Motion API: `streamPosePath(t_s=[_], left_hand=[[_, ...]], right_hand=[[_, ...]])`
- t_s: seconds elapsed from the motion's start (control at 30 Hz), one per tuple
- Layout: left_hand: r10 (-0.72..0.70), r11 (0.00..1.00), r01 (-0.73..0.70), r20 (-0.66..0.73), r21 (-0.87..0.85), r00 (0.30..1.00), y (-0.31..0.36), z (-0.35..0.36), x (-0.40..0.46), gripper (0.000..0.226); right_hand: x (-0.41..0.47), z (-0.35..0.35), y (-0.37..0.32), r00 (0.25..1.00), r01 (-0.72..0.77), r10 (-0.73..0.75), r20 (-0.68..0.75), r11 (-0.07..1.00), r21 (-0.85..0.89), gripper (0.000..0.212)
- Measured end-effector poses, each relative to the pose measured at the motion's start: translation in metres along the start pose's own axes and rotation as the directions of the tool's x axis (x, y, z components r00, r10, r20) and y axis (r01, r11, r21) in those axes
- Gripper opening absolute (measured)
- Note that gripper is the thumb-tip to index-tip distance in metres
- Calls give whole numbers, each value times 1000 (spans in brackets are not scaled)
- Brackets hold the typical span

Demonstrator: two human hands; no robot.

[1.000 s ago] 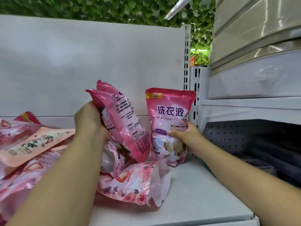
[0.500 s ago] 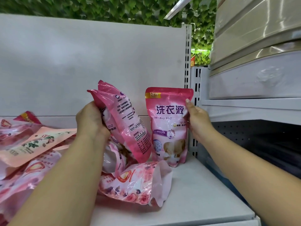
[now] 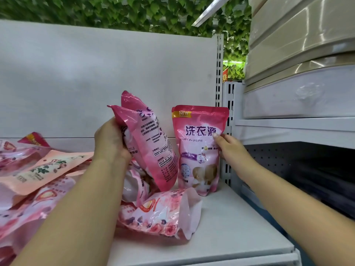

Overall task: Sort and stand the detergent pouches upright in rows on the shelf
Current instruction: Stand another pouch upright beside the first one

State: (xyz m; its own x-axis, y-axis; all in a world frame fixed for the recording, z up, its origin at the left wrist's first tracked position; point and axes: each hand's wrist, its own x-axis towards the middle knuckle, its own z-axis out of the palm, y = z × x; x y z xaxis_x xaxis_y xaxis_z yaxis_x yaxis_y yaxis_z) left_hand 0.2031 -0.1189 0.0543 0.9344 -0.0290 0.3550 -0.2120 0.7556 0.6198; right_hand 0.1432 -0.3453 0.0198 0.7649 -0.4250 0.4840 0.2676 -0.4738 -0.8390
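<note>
Head view shows your left hand gripping two pink detergent pouches together near their top edges, fingers curled round them. Both pouches lean to the right with their printed back panels facing you, and their lower corners rest among the loose pouches below, close beside the standing pouch.

Your right hand is at the right edge of the upright pouch. The thumb lies on the front panel beside the large printed characters, and the fingers pass behind the right edge, so the hand pinches the pouch at its side. This pouch stands on its base at the far right end of the shelf, front label toward you, just beside the slotted upright post. A second pink edge shows behind its top left corner; you cannot tell whether that is another pouch.

One rose-printed pouch lies flat on the shelf in front of the two held pouches, its pale end pointing right. To the left, a pile of pouches lies flat and overlapping, with a peach-coloured pouch on top.

A white back panel closes the shelf behind. Green leaf foliage shows above it. Stacked plastic drawer units occupy the neighbouring shelf on the right.
</note>
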Motion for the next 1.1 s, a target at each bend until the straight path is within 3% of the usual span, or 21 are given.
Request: streamPosePath(t_s=[0.07, 0.13, 0.23, 0.3, 0.37, 0.43, 0.6, 0.7, 0.8, 0.9, 1.0, 1.07, 1.1], left_hand=[[14, 999, -13, 36, -38, 999, 3, 4, -5, 16], [7, 996, 3, 100, -94, 995, 8, 9, -9, 21], [20, 992, 3, 187, -124, 982, 14, 13, -13, 32], [25, 992, 0, 204, -124, 979, 13, 14, -14, 27], [21, 997, -5, 199, -82, 980, 8, 19, -21, 25], [59, 998, -57, 152, -13, 987, 4, 26, -30, 17], [103, 993, -112, 195, 37, 975, -2, 28, -32, 11], [89, 992, -107, 242, 61, 966, -4, 31, -35, 28], [52, 992, -85, 315, 91, 947, -5, 36, -35, 40], [49, 982, -118, 401, 149, 915, -4, 38, -35, 43], [133, 922, -250, 365, 295, 921, -5, 32, -37, 41], [177, 833, -325, 341, 448, 923, -4, 27, -39, 40], [124, 803, -293, 335, 519, 934, -2, 26, -42, 40]], right_hand=[[-14, -1, -4, 986, 106, -112, -124, 993, -54, 43], [-32, -2, -18, 968, 205, -210, -136, 978, -46, 55], [-61, 5, -45, 944, 303, -292, 152, 951, -57, 72], [-73, 19, -55, 908, 288, -237, 346, 952, -102, 96], [-76, 39, -57, 876, 307, -222, 427, 942, -139, 106], [-73, 56, -56, 873, 346, -289, 394, 935, -81, 102], [-66, 75, -47, 876, 317, -363, 318, 930, 186, 53], [-64, 73, -44, 912, 243, -325, 251, 920, 307, 21], [-63, 63, -45, 954, 158, -254, 159, 877, 455, 8], [-64, 58, -47, 980, 57, -155, 124, 817, 574, 24], [-60, 60, -48, 979, -71, -92, 184, 692, 719, 53], [-57, 58, -48, 974, -119, -80, 212, 613, 781, 49], [-57, 55, -49, 971, -138, -81, 224, 578, 805, 50]])
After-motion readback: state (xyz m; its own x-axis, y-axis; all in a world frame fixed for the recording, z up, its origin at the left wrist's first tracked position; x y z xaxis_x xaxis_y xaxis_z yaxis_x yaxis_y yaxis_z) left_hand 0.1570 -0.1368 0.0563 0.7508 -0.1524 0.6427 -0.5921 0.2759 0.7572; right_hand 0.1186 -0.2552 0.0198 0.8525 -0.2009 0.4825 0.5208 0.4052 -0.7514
